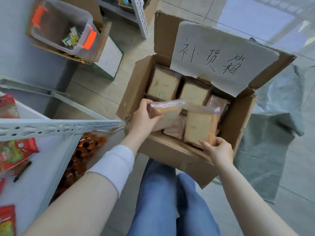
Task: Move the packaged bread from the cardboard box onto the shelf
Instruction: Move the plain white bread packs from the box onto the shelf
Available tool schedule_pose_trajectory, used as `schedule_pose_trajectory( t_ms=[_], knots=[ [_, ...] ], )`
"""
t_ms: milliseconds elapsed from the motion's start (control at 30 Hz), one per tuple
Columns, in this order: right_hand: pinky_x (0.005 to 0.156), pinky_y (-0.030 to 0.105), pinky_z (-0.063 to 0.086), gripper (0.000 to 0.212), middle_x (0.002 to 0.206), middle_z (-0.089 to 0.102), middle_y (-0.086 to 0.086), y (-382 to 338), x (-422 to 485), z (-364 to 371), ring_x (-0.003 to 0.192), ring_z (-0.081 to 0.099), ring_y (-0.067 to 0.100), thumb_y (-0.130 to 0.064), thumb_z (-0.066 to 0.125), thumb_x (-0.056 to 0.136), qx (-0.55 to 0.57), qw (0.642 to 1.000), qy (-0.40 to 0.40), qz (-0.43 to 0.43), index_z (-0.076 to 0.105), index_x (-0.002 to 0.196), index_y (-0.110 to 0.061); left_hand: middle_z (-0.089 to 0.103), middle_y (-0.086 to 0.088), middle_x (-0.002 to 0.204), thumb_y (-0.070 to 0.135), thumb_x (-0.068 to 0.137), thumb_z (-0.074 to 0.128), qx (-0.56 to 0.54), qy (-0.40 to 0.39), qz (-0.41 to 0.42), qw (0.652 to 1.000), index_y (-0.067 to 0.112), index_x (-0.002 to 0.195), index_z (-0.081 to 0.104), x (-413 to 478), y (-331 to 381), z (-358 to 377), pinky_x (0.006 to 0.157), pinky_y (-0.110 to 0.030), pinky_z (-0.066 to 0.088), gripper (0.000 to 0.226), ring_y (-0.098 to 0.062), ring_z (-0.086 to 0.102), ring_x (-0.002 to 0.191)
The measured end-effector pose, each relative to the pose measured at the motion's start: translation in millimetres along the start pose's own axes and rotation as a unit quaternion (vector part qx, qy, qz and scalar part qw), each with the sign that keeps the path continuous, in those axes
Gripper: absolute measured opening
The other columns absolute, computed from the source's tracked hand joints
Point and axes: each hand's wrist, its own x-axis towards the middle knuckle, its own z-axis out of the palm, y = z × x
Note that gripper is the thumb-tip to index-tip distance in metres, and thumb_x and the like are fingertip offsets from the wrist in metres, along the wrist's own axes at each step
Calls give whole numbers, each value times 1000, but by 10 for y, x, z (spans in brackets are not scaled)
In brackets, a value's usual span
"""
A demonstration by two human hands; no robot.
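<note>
An open cardboard box (134,92) stands on the floor in front of me, with a handwritten paper label on its far flap. Several clear-wrapped bread packs lie inside. My left hand (144,116) grips one bread pack (167,111) by its left end, tilted above the box's near left corner. My right hand (219,150) holds the bottom edge of a second, upright bread pack (199,126) at the near right of the box. The white metal shelf (39,169) is at the left, below its perforated rail.
Red snack bags (13,154) and a black pen (22,171) lie on the shelf. Orange-wrapped items (81,150) are piled beside it. A clear bin (68,29) in another box sits at the far left. A grey sack (272,133) lies right of the box.
</note>
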Motion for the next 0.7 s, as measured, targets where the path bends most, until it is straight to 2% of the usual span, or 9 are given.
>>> schedule_pose_trajectory(
  t_ms=[33, 133, 200, 267, 300, 400, 533, 600, 700],
  knots=[
    [73, 35, 45, 27, 90, 69, 13, 4, -85, -103, 89, 63, 33, -31, 76, 74, 18, 1000, 3, -14, 64, 87, -11, 58, 5, 106, 24, 73, 76, -25, 25, 16, 999, 28, 101, 43, -155, 70, -102, 79, -30, 48, 43, -17, 56, 98],
    [81, 43, 51, 21, 94, 70, 17, -45, -502, -425, 91, 65, 34, -26, 78, 72, 69, 996, -10, -62, 63, 82, -14, 54, 11, 105, 27, 76, 73, -74, 106, 58, 990, 33, 105, 45, -773, 314, -550, 67, -9, 45, 41, -6, 54, 93],
    [84, 45, 51, 24, 92, 69, 17, -124, -919, -628, 86, 64, 30, -26, 78, 72, 87, 990, -33, -103, 66, 86, -11, 55, 16, 101, 28, 77, 72, -117, 167, 77, 976, 33, 105, 45, -1312, 460, -929, 60, -2, 45, 38, 5, 55, 88],
    [84, 44, 52, 25, 93, 69, 13, -237, -1422, -812, 85, 63, 26, -25, 77, 73, 109, 981, -66, -149, 67, 92, -13, 54, 21, 96, 26, 80, 70, -164, 222, 104, 955, 29, 104, 46, -1892, 573, -1338, 63, 1, 43, 35, 16, 56, 83],
    [85, 43, 53, 24, 95, 70, 10, -308, -1688, -885, 88, 65, 26, -25, 76, 73, 115, 975, -87, -168, 67, 94, -16, 55, 21, 95, 24, 80, 70, -186, 248, 117, 944, 27, 102, 47, -2178, 606, -1554, 65, 0, 43, 32, 18, 56, 81],
    [84, 41, 54, 20, 94, 72, 2, -583, -2527, -997, 91, 67, 24, -23, 75, 74, 105, 952, -154, -241, 68, 93, -25, 58, 14, 87, 24, 81, 69, -216, 308, 126, 918, 31, 89, 49, -2995, 638, -2231, 70, -7, 44, 22, 9, 56, 77],
    [71, 24, 54, 21, 85, 70, -7, -1033, -3667, -823, 79, 67, 11, -18, 75, 73, 90, 908, -218, -347, 64, 85, -31, 51, 8, 73, 20, 83, 67, -212, 387, 135, 887, 29, 74, 42, -3936, 579, -3174, 62, -9, 39, 28, 6, 49, 62],
    [64, 19, 56, 20, 80, 69, -7, -1230, -4175, -612, 70, 67, 6, -19, 76, 71, 88, 886, -239, -388, 63, 84, -28, 53, 6, 76, 17, 83, 66, -211, 433, 137, 865, 27, 75, 43, -4346, 452, -3644, 65, -12, 41, 26, 4, 51, 65],
    [65, 23, 56, 16, 69, 71, -5, -1465, -4852, -159, 63, 67, 7, -16, 77, 72, 90, 851, -284, -432, 65, 82, -18, 58, -3, 86, 22, 84, 66, -209, 494, 124, 835, 27, 78, 46, -4899, 107, -4298, 75, -26, 45, 21, -9, 56, 79]
  ],
)
